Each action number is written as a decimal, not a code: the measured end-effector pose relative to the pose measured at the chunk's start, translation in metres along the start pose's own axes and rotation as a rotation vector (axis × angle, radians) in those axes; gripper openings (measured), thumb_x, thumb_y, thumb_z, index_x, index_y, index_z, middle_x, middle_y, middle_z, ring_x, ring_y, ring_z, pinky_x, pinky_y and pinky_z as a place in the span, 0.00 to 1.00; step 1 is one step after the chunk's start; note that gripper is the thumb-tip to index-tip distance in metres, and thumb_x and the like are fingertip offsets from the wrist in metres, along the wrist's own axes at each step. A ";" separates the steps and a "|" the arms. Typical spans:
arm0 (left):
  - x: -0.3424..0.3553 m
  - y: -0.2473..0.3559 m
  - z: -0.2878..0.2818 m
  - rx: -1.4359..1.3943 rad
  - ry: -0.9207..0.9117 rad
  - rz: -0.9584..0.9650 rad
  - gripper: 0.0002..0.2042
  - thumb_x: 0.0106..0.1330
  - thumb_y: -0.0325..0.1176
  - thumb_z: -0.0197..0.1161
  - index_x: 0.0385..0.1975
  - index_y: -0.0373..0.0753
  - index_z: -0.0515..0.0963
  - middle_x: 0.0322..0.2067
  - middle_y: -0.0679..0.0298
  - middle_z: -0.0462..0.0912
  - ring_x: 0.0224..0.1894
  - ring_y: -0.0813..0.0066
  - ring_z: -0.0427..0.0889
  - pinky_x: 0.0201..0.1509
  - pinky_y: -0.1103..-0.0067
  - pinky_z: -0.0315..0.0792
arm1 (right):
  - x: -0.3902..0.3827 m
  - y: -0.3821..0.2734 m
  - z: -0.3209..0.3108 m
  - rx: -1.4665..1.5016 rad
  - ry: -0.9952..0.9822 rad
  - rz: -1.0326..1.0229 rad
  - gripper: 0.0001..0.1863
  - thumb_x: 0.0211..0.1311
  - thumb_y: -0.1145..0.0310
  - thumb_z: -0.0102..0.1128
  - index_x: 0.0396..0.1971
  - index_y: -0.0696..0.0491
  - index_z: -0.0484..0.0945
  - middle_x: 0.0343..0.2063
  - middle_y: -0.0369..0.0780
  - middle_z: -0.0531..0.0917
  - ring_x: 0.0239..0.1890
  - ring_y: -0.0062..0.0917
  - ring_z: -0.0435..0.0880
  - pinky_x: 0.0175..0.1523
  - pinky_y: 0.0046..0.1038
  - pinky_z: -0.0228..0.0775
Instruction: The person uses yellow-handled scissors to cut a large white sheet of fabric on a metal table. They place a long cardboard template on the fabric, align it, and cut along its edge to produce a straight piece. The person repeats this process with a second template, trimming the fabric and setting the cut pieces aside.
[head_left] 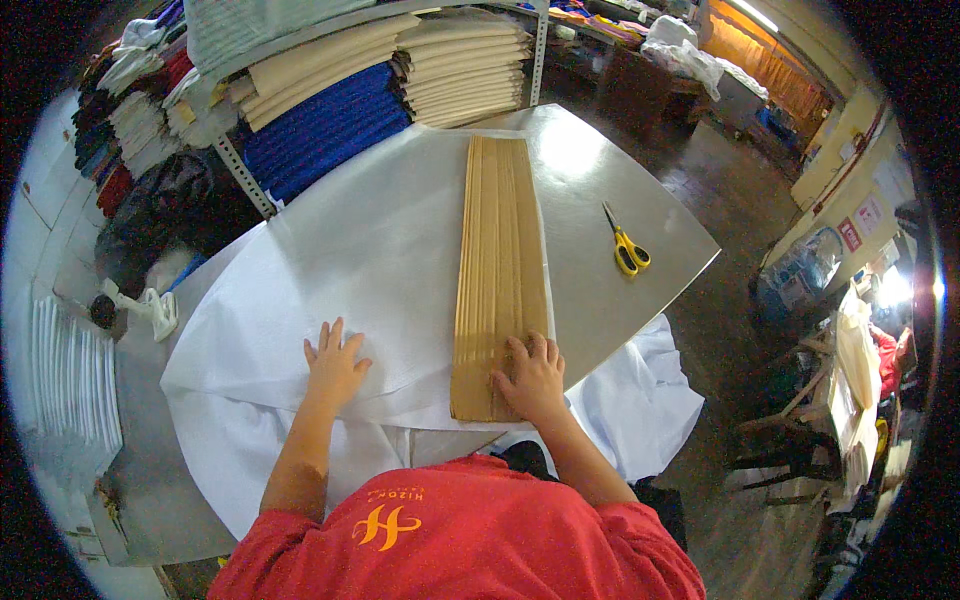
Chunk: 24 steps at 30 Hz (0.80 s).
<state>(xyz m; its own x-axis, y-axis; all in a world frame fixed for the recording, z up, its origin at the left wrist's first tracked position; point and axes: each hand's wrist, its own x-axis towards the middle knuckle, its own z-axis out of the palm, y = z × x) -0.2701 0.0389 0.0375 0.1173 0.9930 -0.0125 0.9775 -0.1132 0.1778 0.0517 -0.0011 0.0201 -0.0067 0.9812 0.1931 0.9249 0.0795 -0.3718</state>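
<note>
Brown cardboard strip (pixel 502 260), long axis fore-and-aft, on white cloth (pixel 350 230) atop grey tabletop (pixel 580 220), near end under R hand (pixel 532 378) (nearer one), grip loosely spread, resting on top, unclasped; L hand (pixel 336 370) splayed on cloth, strip to its R, nothing held.

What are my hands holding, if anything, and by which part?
Nothing looks held: left hand lies on white cloth, right hand on the near end of the cardboard.

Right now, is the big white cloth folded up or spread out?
Spread out: the white cloth lies wide across the table, with the left hand palm-down on it.
</note>
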 end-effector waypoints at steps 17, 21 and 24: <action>-0.005 -0.017 0.015 0.053 -0.121 -0.065 0.32 0.65 0.50 0.52 0.67 0.46 0.53 0.69 0.57 0.49 0.71 0.53 0.43 0.68 0.47 0.39 | -0.015 0.014 0.008 -0.025 0.069 0.139 0.33 0.52 0.55 0.61 0.59 0.50 0.66 0.57 0.46 0.65 0.58 0.44 0.62 0.60 0.46 0.55; -0.001 -0.013 0.004 0.050 -0.184 -0.102 0.32 0.63 0.48 0.55 0.66 0.45 0.56 0.68 0.55 0.50 0.71 0.54 0.44 0.68 0.47 0.40 | -0.016 0.010 0.008 0.013 0.060 0.154 0.33 0.51 0.56 0.62 0.58 0.50 0.68 0.57 0.47 0.66 0.59 0.42 0.62 0.61 0.44 0.53; 0.013 0.005 -0.010 0.167 -0.253 -0.096 0.33 0.61 0.46 0.59 0.65 0.43 0.58 0.67 0.51 0.51 0.70 0.52 0.47 0.68 0.49 0.42 | -0.015 0.009 0.008 0.017 0.087 0.150 0.32 0.51 0.55 0.62 0.58 0.50 0.69 0.57 0.47 0.67 0.59 0.42 0.62 0.60 0.44 0.53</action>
<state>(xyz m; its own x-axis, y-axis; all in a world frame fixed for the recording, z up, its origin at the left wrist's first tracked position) -0.2653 0.0516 0.0478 0.0420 0.9622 -0.2691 0.9990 -0.0436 -0.0001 0.0571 -0.0139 0.0069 0.1646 0.9633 0.2118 0.9064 -0.0631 -0.4177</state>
